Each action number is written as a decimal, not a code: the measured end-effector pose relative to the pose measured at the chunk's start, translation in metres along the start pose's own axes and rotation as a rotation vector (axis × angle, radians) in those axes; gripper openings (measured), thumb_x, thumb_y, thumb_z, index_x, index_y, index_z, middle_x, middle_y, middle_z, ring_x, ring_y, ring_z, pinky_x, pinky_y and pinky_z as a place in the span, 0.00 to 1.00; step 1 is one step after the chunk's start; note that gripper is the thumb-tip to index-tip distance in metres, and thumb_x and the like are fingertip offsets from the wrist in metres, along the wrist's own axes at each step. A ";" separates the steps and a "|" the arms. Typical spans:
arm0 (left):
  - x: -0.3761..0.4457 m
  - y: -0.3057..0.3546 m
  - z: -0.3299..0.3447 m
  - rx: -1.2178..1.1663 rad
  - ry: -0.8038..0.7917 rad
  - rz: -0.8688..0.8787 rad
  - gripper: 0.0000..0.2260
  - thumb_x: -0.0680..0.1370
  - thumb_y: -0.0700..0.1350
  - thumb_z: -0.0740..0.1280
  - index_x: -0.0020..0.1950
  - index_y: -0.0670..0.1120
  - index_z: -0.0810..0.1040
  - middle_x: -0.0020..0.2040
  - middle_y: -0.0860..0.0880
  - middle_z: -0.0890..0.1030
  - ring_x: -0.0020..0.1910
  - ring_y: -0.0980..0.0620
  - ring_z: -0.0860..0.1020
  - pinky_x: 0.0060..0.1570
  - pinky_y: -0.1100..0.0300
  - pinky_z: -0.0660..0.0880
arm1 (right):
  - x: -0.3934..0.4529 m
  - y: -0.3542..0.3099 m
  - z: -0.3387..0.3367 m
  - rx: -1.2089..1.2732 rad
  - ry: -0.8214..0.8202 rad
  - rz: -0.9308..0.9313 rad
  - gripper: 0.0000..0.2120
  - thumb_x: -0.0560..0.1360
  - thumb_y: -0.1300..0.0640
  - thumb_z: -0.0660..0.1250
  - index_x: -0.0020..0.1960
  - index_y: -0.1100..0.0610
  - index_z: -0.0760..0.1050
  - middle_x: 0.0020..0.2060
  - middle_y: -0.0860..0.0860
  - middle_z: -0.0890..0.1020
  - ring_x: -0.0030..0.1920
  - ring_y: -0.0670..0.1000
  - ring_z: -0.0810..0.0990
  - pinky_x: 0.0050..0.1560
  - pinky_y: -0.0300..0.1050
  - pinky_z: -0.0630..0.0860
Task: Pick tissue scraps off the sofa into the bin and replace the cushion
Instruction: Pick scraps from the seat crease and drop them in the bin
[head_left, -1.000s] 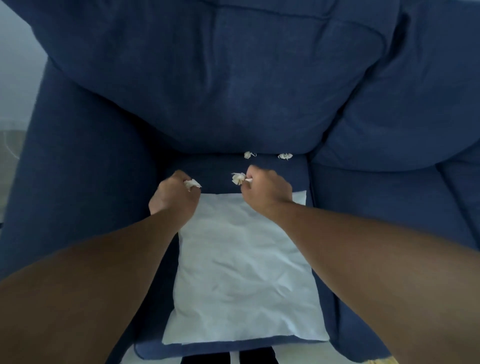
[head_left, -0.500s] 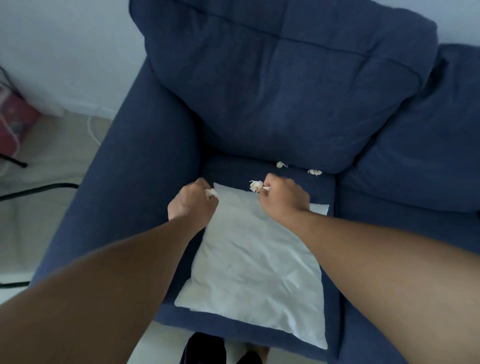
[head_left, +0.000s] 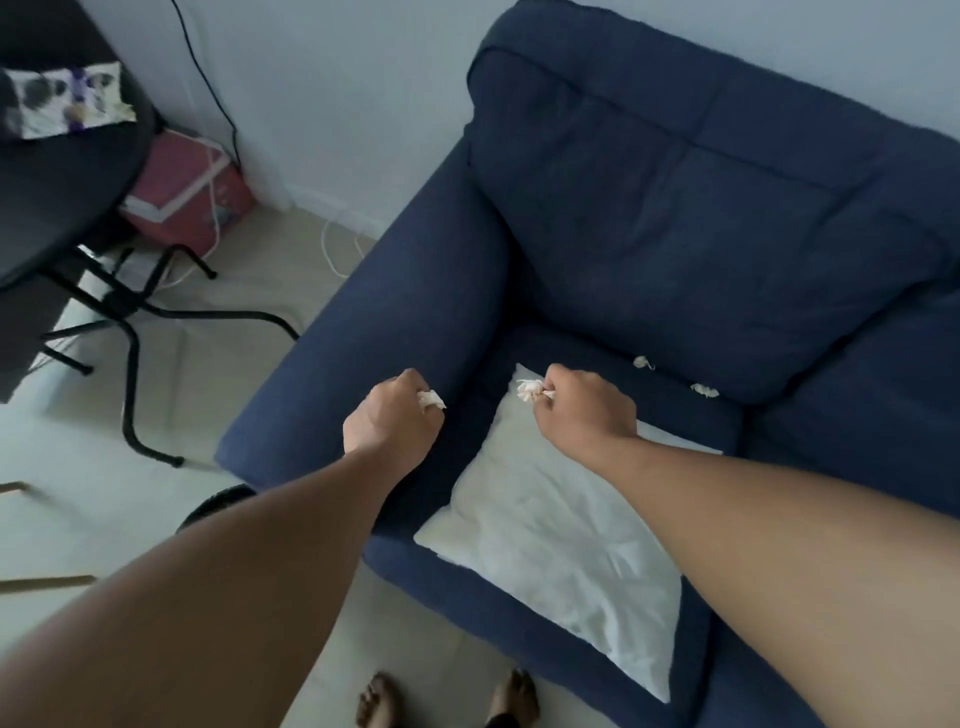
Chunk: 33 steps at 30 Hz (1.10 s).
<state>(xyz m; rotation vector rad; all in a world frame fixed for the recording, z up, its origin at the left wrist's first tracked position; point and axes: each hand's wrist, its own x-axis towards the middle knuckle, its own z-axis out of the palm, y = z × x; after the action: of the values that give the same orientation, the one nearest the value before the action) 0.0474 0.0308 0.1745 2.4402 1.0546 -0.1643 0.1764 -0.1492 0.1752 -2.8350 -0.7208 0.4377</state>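
Observation:
My left hand is closed on a white tissue scrap above the sofa's left armrest. My right hand pinches another tissue scrap over the top corner of the white cushion, which lies flat on the blue sofa seat. Two more scraps lie at the seat's back crease: a left scrap and a right scrap. A dark round bin rim peeks out beside my left forearm, mostly hidden.
A black table with thin metal legs stands at the left, a patterned cloth on it. A pink box and white cables lie on the floor by the wall. My bare feet stand at the sofa's front edge.
My view has pulled back and swung left, revealing the floor, table and bin. Both hands, each still holding a scrap, have drawn back from the seat crease toward the left armrest.

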 end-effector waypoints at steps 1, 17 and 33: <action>-0.004 -0.010 -0.006 -0.004 0.012 -0.016 0.08 0.78 0.51 0.63 0.57 0.54 0.76 0.50 0.55 0.79 0.44 0.48 0.77 0.42 0.54 0.73 | -0.002 -0.010 0.000 -0.006 -0.004 -0.016 0.06 0.80 0.50 0.62 0.53 0.51 0.75 0.48 0.48 0.82 0.49 0.55 0.79 0.42 0.47 0.72; -0.085 -0.244 -0.065 -0.101 0.064 -0.372 0.12 0.78 0.52 0.63 0.60 0.54 0.76 0.52 0.51 0.81 0.48 0.45 0.78 0.46 0.53 0.76 | -0.065 -0.254 0.085 -0.068 -0.202 -0.414 0.06 0.80 0.49 0.62 0.51 0.50 0.74 0.47 0.47 0.81 0.43 0.55 0.74 0.41 0.47 0.69; -0.115 -0.417 -0.040 -0.142 0.034 -0.676 0.19 0.76 0.58 0.66 0.64 0.53 0.73 0.54 0.50 0.80 0.53 0.44 0.80 0.50 0.51 0.77 | -0.121 -0.403 0.213 -0.178 -0.364 -0.473 0.06 0.81 0.50 0.60 0.51 0.50 0.73 0.48 0.51 0.81 0.45 0.57 0.75 0.44 0.48 0.72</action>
<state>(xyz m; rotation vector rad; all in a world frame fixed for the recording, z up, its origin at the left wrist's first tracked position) -0.3334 0.2208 0.0866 1.8827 1.8022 -0.2526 -0.1702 0.1625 0.1034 -2.6279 -1.5204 0.8471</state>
